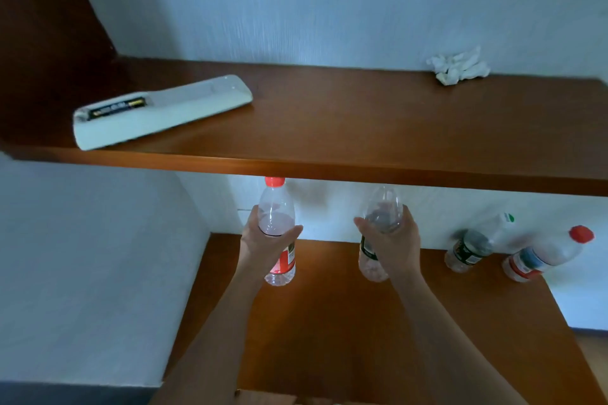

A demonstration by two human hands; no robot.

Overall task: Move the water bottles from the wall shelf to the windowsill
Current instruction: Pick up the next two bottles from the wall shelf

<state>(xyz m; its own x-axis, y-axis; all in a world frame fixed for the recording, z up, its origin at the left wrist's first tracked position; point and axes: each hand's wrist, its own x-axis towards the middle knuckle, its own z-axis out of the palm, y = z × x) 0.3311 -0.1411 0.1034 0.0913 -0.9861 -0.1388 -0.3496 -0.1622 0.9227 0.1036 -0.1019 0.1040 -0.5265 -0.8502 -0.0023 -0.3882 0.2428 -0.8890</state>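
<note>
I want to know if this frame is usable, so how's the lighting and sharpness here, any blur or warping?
Head view: dim, bluish light, with a brighter patch on the lower shelf between the hands; the right-hand bottle and the two bottles at the right are motion-smeared; the remote is soft; wide-angle distortion tilts the upper shelf and those two bottles.

On the upper shelf [362, 128] a remote control [161, 110] lies left and crumpled tissue [459, 67] far right against the wall, while four water bottles [470, 248] stand on the lower shelf [329, 322] beneath.
</note>
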